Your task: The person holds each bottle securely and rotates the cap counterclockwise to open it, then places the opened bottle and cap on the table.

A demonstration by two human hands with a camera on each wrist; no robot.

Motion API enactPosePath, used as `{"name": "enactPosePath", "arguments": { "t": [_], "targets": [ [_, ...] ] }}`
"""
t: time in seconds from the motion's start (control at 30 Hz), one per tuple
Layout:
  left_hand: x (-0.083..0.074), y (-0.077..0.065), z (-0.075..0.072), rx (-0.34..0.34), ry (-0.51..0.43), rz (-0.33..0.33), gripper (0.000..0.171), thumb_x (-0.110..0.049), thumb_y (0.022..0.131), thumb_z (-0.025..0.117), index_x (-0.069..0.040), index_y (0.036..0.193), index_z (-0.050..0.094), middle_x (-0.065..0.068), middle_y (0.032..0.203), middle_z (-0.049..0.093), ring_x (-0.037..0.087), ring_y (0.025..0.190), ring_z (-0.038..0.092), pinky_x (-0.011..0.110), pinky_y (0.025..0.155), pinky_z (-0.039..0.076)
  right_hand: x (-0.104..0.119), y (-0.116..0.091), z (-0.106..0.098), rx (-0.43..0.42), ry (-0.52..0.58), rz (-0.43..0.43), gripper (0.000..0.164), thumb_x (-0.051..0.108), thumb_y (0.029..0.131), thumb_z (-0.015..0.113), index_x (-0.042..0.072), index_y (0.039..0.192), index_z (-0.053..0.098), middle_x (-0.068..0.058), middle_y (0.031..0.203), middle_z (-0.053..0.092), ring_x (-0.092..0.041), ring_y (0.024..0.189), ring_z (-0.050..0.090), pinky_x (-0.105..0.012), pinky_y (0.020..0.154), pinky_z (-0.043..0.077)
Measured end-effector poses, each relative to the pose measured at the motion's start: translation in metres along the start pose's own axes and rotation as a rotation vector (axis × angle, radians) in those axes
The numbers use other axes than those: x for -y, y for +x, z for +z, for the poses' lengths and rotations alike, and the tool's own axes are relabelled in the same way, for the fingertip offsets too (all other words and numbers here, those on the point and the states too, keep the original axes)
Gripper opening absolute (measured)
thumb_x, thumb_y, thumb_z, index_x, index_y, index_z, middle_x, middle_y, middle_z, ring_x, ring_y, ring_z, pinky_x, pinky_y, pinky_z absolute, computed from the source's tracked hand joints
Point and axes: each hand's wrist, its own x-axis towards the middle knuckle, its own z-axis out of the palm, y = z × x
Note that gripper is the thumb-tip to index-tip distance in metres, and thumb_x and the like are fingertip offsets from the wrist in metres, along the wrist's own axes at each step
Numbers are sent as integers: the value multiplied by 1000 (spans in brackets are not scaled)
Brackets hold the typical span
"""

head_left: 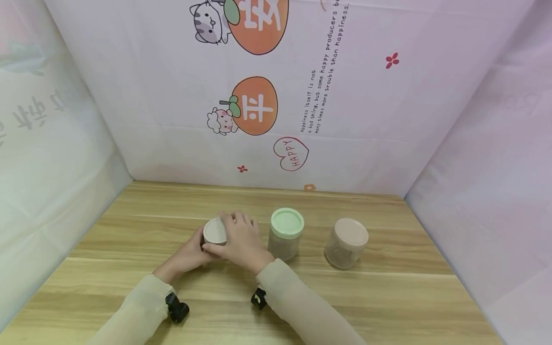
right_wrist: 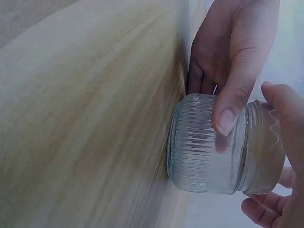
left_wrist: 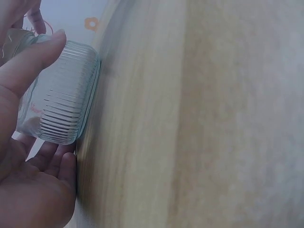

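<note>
A ribbed clear glass jar with a pale beige lid stands on the wooden table, left of centre. My left hand grips its glass body from the left, the thumb lying along the side in the left wrist view. From the right, my right hand holds the lid between thumb and fingers, covering part of the lid's top in the head view. The lid sits on the jar's mouth. Through the glass, no contents show in the right wrist view.
Just right of my hands is a jar with a light green lid. Farther right stands a jar with a pinkish lid. Printed white cloth hangs behind the wood-grain table and along both sides.
</note>
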Motion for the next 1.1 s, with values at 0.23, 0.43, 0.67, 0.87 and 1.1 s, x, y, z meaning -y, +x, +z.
{"name": "enactPosePath", "arguments": {
  "t": [0.23,0.43,0.67,0.87,1.1],
  "targets": [
    [0,-1,1,10,-15,6,102,-25,88,80,-6,158,9,22,156,27,41,142,29,59,111,30,0,0,-4,16,18,-7,83,70,87,61,16,148,47,-9,132,55,-25,119,53,-42,94,44],
    [-2,-3,0,22,-18,14,102,-24,90,78,-5,159,4,23,158,22,43,144,24,61,111,28,0,0,-6,26,35,-13,81,68,89,60,16,148,46,-9,133,55,-25,120,52,-41,94,44],
    [-2,-1,0,19,-19,24,104,-22,88,79,-2,158,5,25,157,22,44,145,20,62,114,21,-2,-1,-9,25,78,-10,79,65,90,61,15,149,46,-9,135,54,-25,122,50,-42,94,43],
    [-1,-1,2,25,-16,41,104,-24,87,81,-7,158,7,20,158,22,42,146,18,64,114,17,-1,-3,-14,24,102,-20,77,64,91,61,17,150,45,-9,136,53,-25,123,49,-40,95,42],
    [1,0,1,32,-4,91,103,-23,88,80,-12,160,6,19,159,23,42,145,22,64,113,21,-1,-4,-21,15,152,-53,75,61,91,62,17,150,45,-9,136,53,-24,123,49,-40,95,42]
  ]
}}
